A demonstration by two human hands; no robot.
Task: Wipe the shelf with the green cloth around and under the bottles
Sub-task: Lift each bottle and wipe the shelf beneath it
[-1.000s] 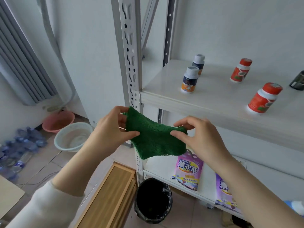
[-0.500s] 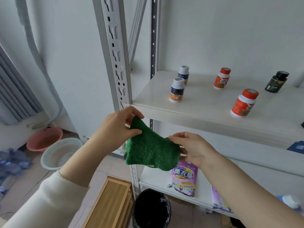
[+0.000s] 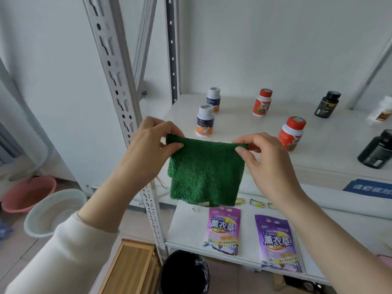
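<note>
**Green cloth** point(image 3: 205, 172): hangs flat as a near-square sheet. Its top edge is stretched level between the two hands and its lower edge hangs free. It is in the air in front of the shelf's front lip, not touching the board.

**Left hand** point(image 3: 146, 149): thumb and forefinger pinch the top left corner; the other fingers curl loosely behind.

**Right hand** point(image 3: 269, 164): pinches the top right corner the same way, with the thumb point(image 3: 244, 153) laid across the pile.

**Change:** a second ago the cloth was a slack, bunched wad sagging low between the hands. It is now pulled open and raised to board height.

**Reading:** the cloth looks opened out and ready, and no wiping has begun. The next step is probably to lay or fold it onto the board.

**Shelf** point(image 3: 244, 128): lies just beyond the fingertips.
- A front white-capped bottle point(image 3: 204, 120) stands past the cloth's top edge, between the two pinches.
- A front red bottle point(image 3: 292, 133) stands just beyond the right knuckles.
- Further back are a rear white-capped bottle point(image 3: 213, 99), a rear red bottle point(image 3: 262, 102) and a dark bottle point(image 3: 327, 104).
- A second dark bottle point(image 3: 377, 148) stands well right of the right hand.
- All are upright and well apart, so the cloth should pass between them. Each will need lifting to wipe beneath it.

**Below the hanging edge:** two lavender pouches point(image 3: 223, 229) lie on the lower board.

**Below the left wrist:** a white basin point(image 3: 53, 211), a pink basin point(image 3: 27, 194), a wooden box point(image 3: 129, 268) and a black bin point(image 3: 184, 272).
</note>
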